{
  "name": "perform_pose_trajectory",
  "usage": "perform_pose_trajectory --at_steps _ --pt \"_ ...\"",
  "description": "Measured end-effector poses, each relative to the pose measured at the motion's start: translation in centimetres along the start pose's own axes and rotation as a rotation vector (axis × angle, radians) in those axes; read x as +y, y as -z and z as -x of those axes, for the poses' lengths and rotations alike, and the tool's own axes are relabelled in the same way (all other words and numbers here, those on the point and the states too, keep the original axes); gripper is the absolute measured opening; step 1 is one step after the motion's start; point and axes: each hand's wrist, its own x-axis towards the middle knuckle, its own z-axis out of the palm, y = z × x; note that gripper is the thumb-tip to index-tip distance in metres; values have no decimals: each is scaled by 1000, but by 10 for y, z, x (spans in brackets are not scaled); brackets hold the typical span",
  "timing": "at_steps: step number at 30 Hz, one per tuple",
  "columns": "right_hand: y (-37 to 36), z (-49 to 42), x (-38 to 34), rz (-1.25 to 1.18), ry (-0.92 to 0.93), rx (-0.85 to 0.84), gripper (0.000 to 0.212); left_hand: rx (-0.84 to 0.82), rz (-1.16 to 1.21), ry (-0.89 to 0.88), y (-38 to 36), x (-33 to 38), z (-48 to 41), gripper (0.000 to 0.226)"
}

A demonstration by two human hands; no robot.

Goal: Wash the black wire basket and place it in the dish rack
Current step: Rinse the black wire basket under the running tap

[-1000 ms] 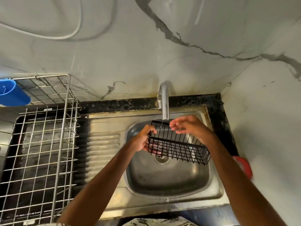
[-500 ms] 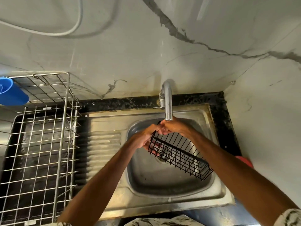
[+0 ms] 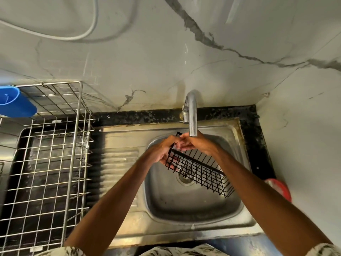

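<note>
The left hand (image 3: 164, 150) curls round the short end of the black wire basket (image 3: 201, 172), fingers under it and thumb over the rim. The right hand (image 3: 195, 144) touches the left, its fingers bent onto the same end's top wires. The basket slopes away toward 4 o'clock, held above the steel sink (image 3: 184, 224) and its drain (image 3: 185, 177). The faucet (image 3: 191, 115) spout hangs at 12 o'clock, just over the knuckles. At 9 o'clock a ribbed drainboard (image 3: 120, 154), then the dish rack (image 3: 46, 163) on the dark tabletop (image 3: 147, 115). A blue cup (image 3: 16, 104) hangs at 10 o'clock, a red object (image 3: 280, 189) at 4, partly hidden by the right forearm. Veined marble walls (image 3: 166, 52) enclose the corner.
</note>
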Motion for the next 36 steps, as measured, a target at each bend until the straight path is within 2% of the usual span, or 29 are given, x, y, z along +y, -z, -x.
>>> perform_pose_trajectory --at_steps 2,5,8,11,14,16,19,22,25,29,33,34,36 --pt "1 -1 -5 -96 40 -21 23 -5 -41 -3 -2 0 3 52" --pt "5 0 4 -192 -2 -54 22 -8 -54 6 2 -4 2 49" --pt "9 4 20 -81 -64 -114 26 36 -27 16 6 -5 2 61" --pt "10 10 32 -30 -147 -38 29 32 5 4 8 -9 -1 71" --pt "5 5 30 62 -126 7 19 65 -5 -48 13 -18 -13 74" --pt "-2 2 22 -14 -33 -34 17 72 -24 -56 15 -28 -31 72" --pt "-8 -3 11 -289 61 -77 23 77 -44 -37 15 -31 -35 81" --pt "-1 -1 16 -265 34 -139 26 64 -71 -34 18 -24 -16 88" --pt "13 8 33 -118 -21 -142 28 70 -88 -55 21 -16 6 68" --pt "23 6 54 22 -135 28 22 77 -38 -80 24 -6 22 16" --pt "14 -6 48 268 -169 107 13 100 -32 -87 30 -5 25 14" --pt "12 -6 41 314 -144 88 12 107 -41 -91 31 -6 25 17" --pt "11 -5 27 254 -76 -9 10 117 -62 -94 32 -7 25 29"
